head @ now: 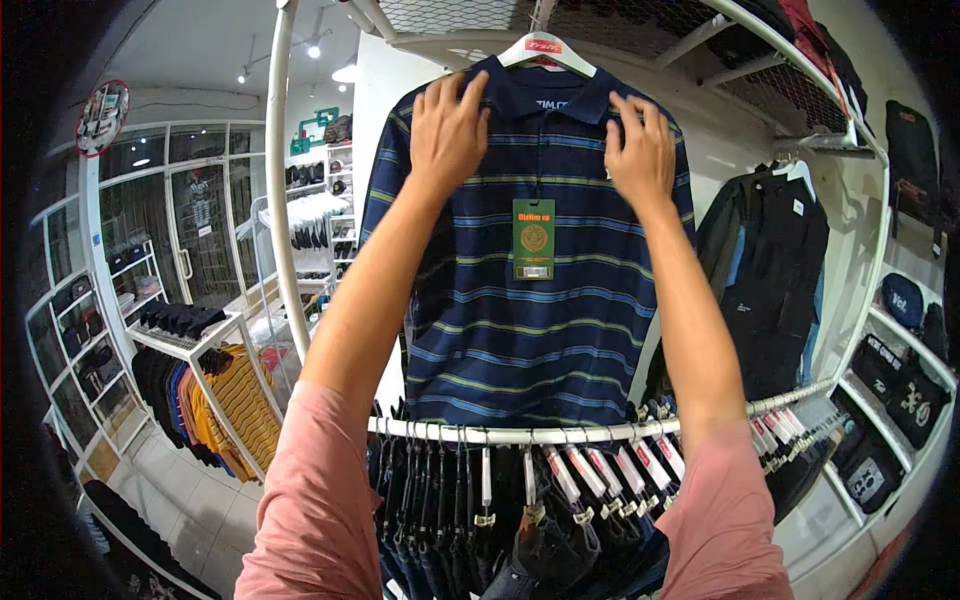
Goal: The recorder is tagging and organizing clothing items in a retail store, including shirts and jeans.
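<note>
A navy polo shirt (525, 315) with blue and yellow-green stripes hangs facing me on a white hanger (541, 51). Over the shoulder on the picture's left lies my left hand (450, 135), its fingers extended towards the collar. My right hand (642, 146) is at the opposite shoulder, fingers and thumb apart beside the collar (596, 105). Neither hand visibly grips the cloth; the palms are hidden. From the buttoned placket hangs a green paper tag (533, 240) with printing and a barcode. The shirt's hem reaches down to a white rail.
Below, dark trousers (420, 495) on clip hangers crowd the white clothes rail (525, 435). Dark jackets (772, 285) hang at right, near shelves with a cap (902, 300). A white upright post (281, 187) stands left, with a yellow striped shirt (232, 405) on a rack beyond it.
</note>
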`<action>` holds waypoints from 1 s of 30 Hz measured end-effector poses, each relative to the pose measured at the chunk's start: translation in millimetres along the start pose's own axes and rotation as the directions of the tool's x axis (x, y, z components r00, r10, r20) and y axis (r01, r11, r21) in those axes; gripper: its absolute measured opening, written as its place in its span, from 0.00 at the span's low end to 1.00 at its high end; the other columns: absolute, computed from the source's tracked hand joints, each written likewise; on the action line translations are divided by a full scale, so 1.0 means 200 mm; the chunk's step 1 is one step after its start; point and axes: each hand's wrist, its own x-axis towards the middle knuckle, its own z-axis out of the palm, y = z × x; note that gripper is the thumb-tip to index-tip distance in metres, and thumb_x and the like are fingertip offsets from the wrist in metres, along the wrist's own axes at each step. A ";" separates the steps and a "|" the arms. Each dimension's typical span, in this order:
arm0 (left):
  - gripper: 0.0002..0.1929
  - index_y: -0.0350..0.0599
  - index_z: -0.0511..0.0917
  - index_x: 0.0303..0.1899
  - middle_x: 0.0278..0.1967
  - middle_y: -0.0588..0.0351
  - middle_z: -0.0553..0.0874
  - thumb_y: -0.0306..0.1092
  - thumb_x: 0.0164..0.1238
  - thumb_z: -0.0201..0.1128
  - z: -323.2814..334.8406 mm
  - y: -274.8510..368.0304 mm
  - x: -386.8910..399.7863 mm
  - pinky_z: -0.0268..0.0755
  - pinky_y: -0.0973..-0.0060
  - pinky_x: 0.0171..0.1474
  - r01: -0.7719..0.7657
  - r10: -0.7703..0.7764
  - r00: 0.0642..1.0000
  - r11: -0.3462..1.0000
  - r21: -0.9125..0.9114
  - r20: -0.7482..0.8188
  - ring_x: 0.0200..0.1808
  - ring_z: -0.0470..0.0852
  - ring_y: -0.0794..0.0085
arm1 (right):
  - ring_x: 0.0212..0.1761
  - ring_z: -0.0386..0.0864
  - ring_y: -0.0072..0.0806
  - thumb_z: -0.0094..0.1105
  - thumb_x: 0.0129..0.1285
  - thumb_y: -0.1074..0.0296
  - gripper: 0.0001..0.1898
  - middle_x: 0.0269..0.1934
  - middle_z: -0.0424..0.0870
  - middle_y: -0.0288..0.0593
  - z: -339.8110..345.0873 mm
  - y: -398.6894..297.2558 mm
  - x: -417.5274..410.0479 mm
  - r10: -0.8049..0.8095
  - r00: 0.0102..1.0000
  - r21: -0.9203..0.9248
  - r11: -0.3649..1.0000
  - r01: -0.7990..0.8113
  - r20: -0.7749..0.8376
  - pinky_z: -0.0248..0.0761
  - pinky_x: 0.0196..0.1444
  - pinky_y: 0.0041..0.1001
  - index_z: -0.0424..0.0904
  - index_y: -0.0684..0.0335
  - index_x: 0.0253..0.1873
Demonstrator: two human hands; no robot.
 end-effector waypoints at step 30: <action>0.32 0.59 0.72 0.74 0.76 0.45 0.69 0.49 0.71 0.67 -0.34 0.25 -0.88 0.52 0.46 0.78 0.016 0.062 0.903 0.984 -0.176 0.426 0.78 0.63 0.45 | 0.79 0.63 0.52 0.61 0.70 0.44 0.30 0.76 0.67 0.54 -0.26 -0.08 -0.94 -0.047 0.889 -0.091 0.991 0.098 0.455 0.51 0.77 0.60 0.75 0.48 0.73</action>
